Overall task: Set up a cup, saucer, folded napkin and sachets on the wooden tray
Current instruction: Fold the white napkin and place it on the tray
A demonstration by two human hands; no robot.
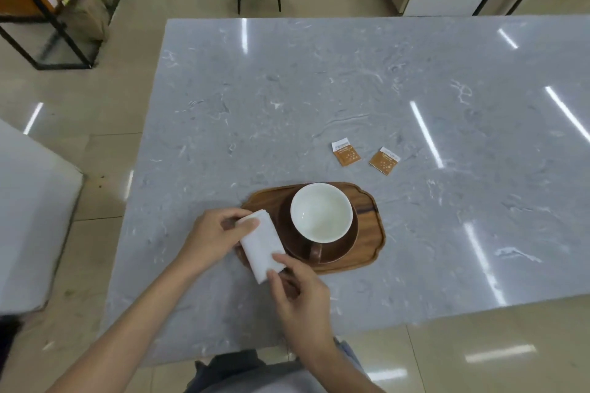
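1. Holding the folded white paper napkin [261, 246] from both ends, the two bare hands meet over the left edge of the tray in the head view.
2. The left hand [214, 233] pinches the napkin's far end, thumb on top and fingers curled beneath.
3. The right hand [300, 293] grips the near end, its thumb and forefinger closed on the lower corner.
4. The napkin is a narrow, thick rectangle with a faint embossed texture, lying slanted, its near end past the tray's front-left rim and over the table.
5. The dark oval wooden tray with a raised rim [373, 233] sits on the grey marbled table [255, 105], near the front edge.
6. On the tray rests a round brown saucer [349, 242], and on it stands a cup, white inside and brown outside [321, 212], empty, its handle pointing towards the person.
7. Two small square sachets, orange with white tops, lie flat on the table beyond the tray: the left sachet [345, 153] and the right sachet [384, 160], close together but apart.
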